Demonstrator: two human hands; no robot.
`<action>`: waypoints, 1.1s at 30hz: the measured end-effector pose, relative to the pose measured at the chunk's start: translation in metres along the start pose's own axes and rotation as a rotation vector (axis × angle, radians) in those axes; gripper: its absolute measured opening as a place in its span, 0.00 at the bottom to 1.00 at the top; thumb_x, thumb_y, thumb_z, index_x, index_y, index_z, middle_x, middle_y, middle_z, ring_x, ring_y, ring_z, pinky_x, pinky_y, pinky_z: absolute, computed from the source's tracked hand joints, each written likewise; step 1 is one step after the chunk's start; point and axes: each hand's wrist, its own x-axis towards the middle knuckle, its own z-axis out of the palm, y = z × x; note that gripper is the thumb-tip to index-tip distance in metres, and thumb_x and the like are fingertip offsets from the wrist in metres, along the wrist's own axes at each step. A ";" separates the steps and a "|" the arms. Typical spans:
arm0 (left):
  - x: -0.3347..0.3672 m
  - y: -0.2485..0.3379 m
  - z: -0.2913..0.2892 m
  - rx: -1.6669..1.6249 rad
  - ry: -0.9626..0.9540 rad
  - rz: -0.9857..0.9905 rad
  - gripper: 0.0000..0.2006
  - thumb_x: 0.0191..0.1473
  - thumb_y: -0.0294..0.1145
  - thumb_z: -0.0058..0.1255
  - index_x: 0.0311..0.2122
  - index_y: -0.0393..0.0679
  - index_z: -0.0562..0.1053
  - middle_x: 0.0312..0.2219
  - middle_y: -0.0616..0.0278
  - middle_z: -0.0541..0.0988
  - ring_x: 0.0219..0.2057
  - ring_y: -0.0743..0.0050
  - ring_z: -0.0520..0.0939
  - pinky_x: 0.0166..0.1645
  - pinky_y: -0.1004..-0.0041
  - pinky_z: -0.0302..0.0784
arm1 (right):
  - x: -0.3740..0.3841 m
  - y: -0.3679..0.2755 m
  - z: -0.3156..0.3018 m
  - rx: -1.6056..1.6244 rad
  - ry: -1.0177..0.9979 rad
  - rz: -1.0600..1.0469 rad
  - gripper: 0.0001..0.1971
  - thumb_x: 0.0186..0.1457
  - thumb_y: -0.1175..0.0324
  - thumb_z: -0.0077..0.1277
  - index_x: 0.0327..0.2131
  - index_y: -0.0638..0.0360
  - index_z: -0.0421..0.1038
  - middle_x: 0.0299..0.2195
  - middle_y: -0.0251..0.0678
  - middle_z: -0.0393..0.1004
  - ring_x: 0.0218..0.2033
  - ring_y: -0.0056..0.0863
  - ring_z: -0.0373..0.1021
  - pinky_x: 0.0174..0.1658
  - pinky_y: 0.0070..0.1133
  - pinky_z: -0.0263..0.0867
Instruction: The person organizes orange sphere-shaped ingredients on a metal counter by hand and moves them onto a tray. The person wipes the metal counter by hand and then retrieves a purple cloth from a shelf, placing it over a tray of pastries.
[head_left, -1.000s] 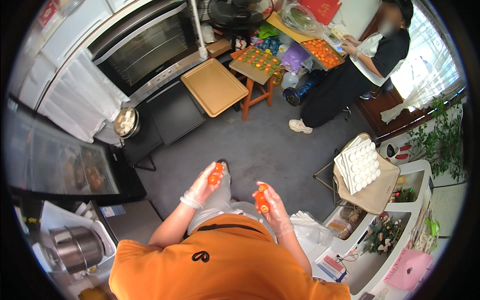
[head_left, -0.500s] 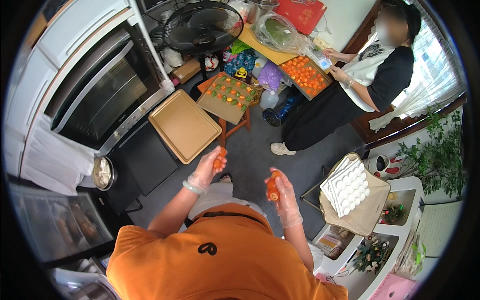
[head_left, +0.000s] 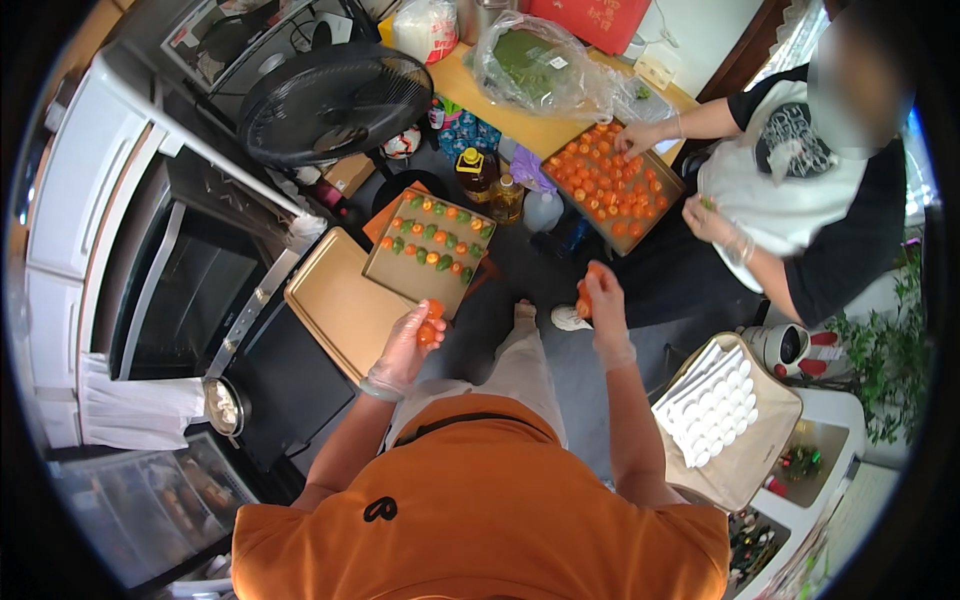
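My left hand (head_left: 405, 345), in a clear plastic glove with a pale bangle at the wrist, is closed around small, round, orange pieces (head_left: 429, 332). Similar orange pieces (head_left: 585, 303) are held in my gloved right hand (head_left: 606, 302). What they are exactly I cannot tell. Beyond my left hand, a baking tray (head_left: 385, 270) carries rows of alternating orange and green pieces. An empty gold baking tray (head_left: 330, 290) lies beside it. At the far right, another tray (head_left: 668, 183) is full of loose orange pieces, and a co-worker's hand (head_left: 640, 137) reaches into it.
A black fan (head_left: 335, 100) stands at the back left, near an oven (head_left: 190, 290). Oil bottles (head_left: 477, 175) stand on the floor. White egg trays (head_left: 715, 405) rest on a beige seat (head_left: 755, 455) at right. The co-worker (head_left: 800, 190) sits close to the far tray.
I have moved nearer the trays, and my right hand has reached forward and right, still holding orange pieces. The co-worker has gone from standing with a phone-like device to reaching into the tray.
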 end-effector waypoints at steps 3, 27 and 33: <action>0.043 0.014 0.035 -0.070 0.089 0.006 0.15 0.58 0.44 0.43 0.39 0.42 0.69 0.25 0.65 0.72 0.24 0.79 0.71 0.28 0.81 0.67 | 0.108 -0.022 -0.017 -0.136 0.072 0.037 0.16 0.56 0.67 0.47 0.47 0.62 0.66 0.28 0.33 0.69 0.29 0.20 0.66 0.34 0.19 0.64; 0.320 0.064 0.272 0.500 -0.237 -0.278 0.14 0.56 0.45 0.47 0.29 0.45 0.69 0.21 0.70 0.71 0.21 0.86 0.70 0.26 0.84 0.65 | 0.378 0.002 -0.162 -1.409 0.485 -0.306 0.23 0.51 0.63 0.51 0.52 0.43 0.61 0.35 0.39 0.67 0.30 0.40 0.70 0.28 0.32 0.67; 0.409 0.027 0.326 0.696 -0.325 -0.289 0.15 0.54 0.46 0.49 0.29 0.44 0.69 0.21 0.69 0.71 0.22 0.86 0.71 0.23 0.81 0.63 | 0.384 0.012 -0.168 -1.384 0.416 -0.347 0.27 0.49 0.64 0.54 0.54 0.41 0.61 0.35 0.38 0.67 0.30 0.40 0.70 0.28 0.32 0.67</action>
